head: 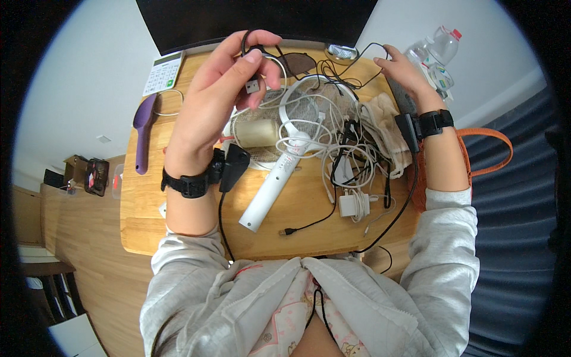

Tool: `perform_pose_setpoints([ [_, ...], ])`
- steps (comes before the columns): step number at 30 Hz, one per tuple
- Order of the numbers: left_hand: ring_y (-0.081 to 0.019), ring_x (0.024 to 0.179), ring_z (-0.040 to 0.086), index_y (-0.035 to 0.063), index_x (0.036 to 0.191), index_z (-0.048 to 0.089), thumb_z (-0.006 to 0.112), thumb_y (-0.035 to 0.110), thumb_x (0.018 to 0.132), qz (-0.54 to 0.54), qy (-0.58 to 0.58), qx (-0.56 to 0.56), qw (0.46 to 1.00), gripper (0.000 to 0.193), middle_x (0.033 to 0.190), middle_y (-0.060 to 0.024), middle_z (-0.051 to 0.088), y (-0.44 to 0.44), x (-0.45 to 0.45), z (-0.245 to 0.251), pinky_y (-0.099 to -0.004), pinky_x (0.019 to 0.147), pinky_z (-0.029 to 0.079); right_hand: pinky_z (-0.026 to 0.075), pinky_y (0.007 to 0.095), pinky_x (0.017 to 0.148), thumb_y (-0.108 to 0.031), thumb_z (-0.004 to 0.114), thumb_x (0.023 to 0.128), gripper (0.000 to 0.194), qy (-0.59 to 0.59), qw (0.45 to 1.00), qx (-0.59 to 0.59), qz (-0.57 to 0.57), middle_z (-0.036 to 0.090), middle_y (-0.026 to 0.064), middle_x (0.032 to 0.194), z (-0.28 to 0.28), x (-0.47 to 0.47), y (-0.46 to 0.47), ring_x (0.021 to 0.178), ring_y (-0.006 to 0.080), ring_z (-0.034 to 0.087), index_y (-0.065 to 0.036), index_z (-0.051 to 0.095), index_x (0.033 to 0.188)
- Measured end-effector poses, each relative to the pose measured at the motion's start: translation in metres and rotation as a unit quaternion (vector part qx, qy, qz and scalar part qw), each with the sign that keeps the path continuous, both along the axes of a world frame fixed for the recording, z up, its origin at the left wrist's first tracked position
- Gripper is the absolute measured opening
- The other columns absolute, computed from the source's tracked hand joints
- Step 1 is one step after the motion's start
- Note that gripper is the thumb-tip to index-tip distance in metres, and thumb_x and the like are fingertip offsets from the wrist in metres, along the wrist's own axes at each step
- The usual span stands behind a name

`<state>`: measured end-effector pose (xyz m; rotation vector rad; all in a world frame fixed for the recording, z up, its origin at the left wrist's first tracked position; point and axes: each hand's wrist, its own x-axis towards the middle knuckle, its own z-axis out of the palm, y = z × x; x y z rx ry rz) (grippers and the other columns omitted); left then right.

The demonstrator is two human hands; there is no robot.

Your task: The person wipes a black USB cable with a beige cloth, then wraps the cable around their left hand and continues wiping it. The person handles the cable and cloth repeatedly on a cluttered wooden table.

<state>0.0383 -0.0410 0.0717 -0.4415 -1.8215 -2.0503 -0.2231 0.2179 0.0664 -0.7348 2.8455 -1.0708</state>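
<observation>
My left hand (232, 76), raised over the back of the wooden table, pinches cables between thumb and fingers; a white USB-A plug (252, 86) hangs below the thumb. At the back right, my right hand (399, 67) holds a thin black cable (374, 44) between thumb and fingers. Between the hands lies a white-handled electric mosquito swatter (272, 187) with a mesh head. Tangled white cables (357, 156) and black ones lie over and beside it. A white charger (352, 205) wrapped in its cable sits near the front, beside a black cable's USB plug (285, 232).
A purple scoop (141, 134) and a white calculator (164, 73) lie at the left. A dark monitor (258, 20) stands behind. Brown sunglasses (299, 64) and a beige cloth (387, 129) lie at the back and right. An orange bag (466, 169) and plastic bottles (446, 47) are beyond the right edge.
</observation>
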Motion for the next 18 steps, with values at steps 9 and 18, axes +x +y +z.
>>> perform_pose_setpoints([
  [9,-0.0107,0.069,0.061,0.0064,0.141,0.037,0.043,0.017,0.102,0.021,-0.014,0.105,0.994,0.041,0.097,-0.0116,0.067,0.004,-0.004,0.002,-0.02,0.062,0.049,0.043,0.0411,0.096,-0.014,0.059,0.087,0.047,0.199,0.974,0.096,0.057,0.049,0.0256,0.128,-0.006,0.012,0.026,0.112,0.041,0.053,0.002,0.044,0.129],
  [18,-0.0111,0.069,0.062,0.0073,0.145,0.032,0.043,0.015,0.102,0.117,0.054,0.133,0.983,0.045,0.101,-0.0139,0.066,0.001,-0.016,-0.008,-0.0203,0.062,0.051,0.049,0.0444,0.078,-0.004,0.055,0.083,0.019,0.195,0.937,0.275,0.091,0.063,0.0231,0.096,-0.016,0.035,0.049,0.092,0.0423,0.06,0.001,0.054,0.102],
])
